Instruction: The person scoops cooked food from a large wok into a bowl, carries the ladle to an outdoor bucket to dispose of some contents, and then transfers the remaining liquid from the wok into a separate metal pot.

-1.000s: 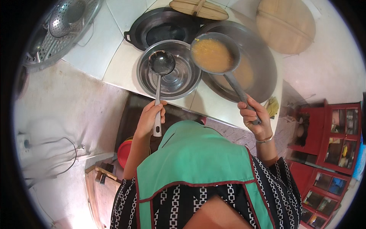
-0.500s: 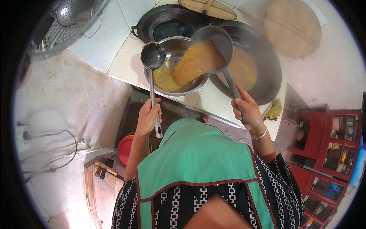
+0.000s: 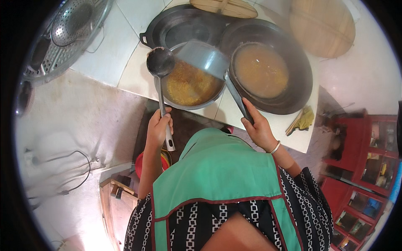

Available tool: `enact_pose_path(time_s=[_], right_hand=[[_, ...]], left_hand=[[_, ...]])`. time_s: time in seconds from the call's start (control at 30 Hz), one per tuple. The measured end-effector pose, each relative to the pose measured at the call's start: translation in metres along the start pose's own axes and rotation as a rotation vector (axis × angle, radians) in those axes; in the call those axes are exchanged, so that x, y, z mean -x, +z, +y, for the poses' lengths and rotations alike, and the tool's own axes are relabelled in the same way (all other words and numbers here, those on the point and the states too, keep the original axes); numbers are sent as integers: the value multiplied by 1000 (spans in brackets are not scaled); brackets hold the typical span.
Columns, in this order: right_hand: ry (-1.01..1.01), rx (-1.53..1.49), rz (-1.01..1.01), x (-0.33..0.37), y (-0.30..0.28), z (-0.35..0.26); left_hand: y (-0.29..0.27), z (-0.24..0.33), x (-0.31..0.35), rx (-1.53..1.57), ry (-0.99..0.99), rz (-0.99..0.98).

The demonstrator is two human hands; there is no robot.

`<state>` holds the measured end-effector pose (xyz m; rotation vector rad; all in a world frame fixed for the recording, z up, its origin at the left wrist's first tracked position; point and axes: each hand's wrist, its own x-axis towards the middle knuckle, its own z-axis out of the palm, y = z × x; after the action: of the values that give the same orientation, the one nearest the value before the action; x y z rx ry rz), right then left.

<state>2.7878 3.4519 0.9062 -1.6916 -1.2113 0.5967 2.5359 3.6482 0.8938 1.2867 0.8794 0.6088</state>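
Note:
My left hand (image 3: 158,125) is closed round the handle of a dark-bowled ladle (image 3: 161,62), which is raised over the left side of a steel basin (image 3: 214,99). In my right hand (image 3: 260,130) is the long dark handle of a deep metal dipper (image 3: 205,57). The dipper is tipped over the basin, its outer side toward me and its mouth hidden. Orange-brown soup with yellow bits (image 3: 184,90) lies in the basin. Right of it, a large dark wok (image 3: 300,75) holds more cloudy brownish soup (image 3: 261,69).
Behind the basin sits another dark wok (image 3: 153,27) with a side handle. Wooden lids (image 3: 322,27) are at the back. A greenish cloth (image 3: 305,119) lies by the counter's right edge. Metal strainers (image 3: 73,23) are at upper left, a red cabinet (image 3: 356,154) at right.
The dipper has tipped further and moved left, and the thick stream of soup from it no longer shows. The soup in the basin has risen. My right hand has shifted left.

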Motion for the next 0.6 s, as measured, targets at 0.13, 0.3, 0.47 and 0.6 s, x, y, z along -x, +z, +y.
enact_pose_path(time_s=[0.13,0.3,0.47,0.6], right_hand=[[344,-863,-55,-15,-86,20],[388,-1346,146,-35,-245,99],[544,-210,481,-58,-396,235],[556,515,517,-72,-407,268]], left_hand=[[67,35,-10,81,-40,-23],[169,80,-19,231,-20,-191],[285,119,-42,287,-57,-258],[292,127,-48,270,-61,-220]])
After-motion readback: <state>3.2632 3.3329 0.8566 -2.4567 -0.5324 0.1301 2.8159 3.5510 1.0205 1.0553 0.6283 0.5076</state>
